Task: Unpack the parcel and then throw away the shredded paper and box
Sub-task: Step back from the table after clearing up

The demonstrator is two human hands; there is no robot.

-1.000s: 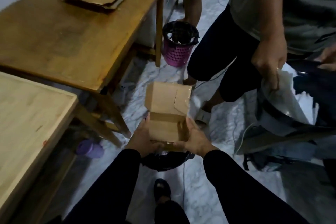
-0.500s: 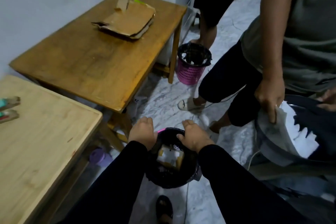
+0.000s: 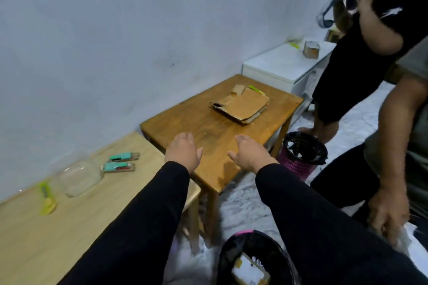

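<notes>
room: pale blue-white wall (image 3: 92, 41) behind, marbled white floor (image 3: 245, 206) below.
box: cardboard box (image 3: 251, 269) lies inside the black-lined bin (image 3: 234, 254) at the bottom edge, between the person's forearms; white paper shows on top of it.
left hand: left hand (image 3: 183, 151) held above the near corner of the darker wooden table (image 3: 208, 132), fingers loosely curled, holding nothing.
right hand: right hand (image 3: 251, 154) level with the left and apart from it, palm down, fingers loose, holding nothing; both arms in black sleeves.
darker table: flattened cardboard (image 3: 240, 105) lies at its far end, a green strip just behind it.
lighter table: lighter wooden table (image 3: 69, 227) on the left carries a clear glass jar (image 3: 77, 176), two teal-handled items (image 3: 121, 162) and a yellow-green tool (image 3: 47, 199).
second bin: pink basket with black liner (image 3: 303, 155) stands on the floor beside the darker table's leg.
bystanders: two other people at right; the nearer one's hand (image 3: 386, 215) touches white paper.
cabinet: white cabinet (image 3: 284, 67) against the wall.
</notes>
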